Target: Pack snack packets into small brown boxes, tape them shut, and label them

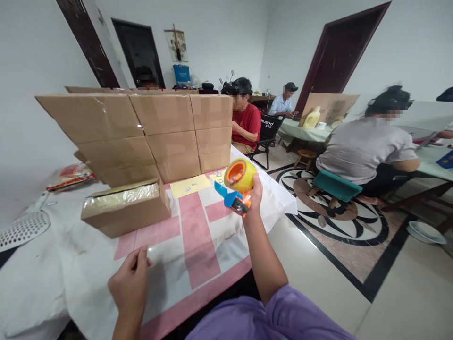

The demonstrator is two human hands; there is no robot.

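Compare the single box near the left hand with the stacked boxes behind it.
The single box lies alone, low on the table; the stacked boxes stand as a wall, several rows high. The single box has shiny clear tape along its top; the stacked boxes show mostly plain fronts. The single box sits askew; the stack faces squarely. All are brown cardboard.

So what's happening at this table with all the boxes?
A person in a purple top holds a tape dispenser up in the right hand, above the table. The left hand rests on the cloth. A small cardboard box lies nearby, in front of a wall of stacked cartons. Other people sit at tables behind.
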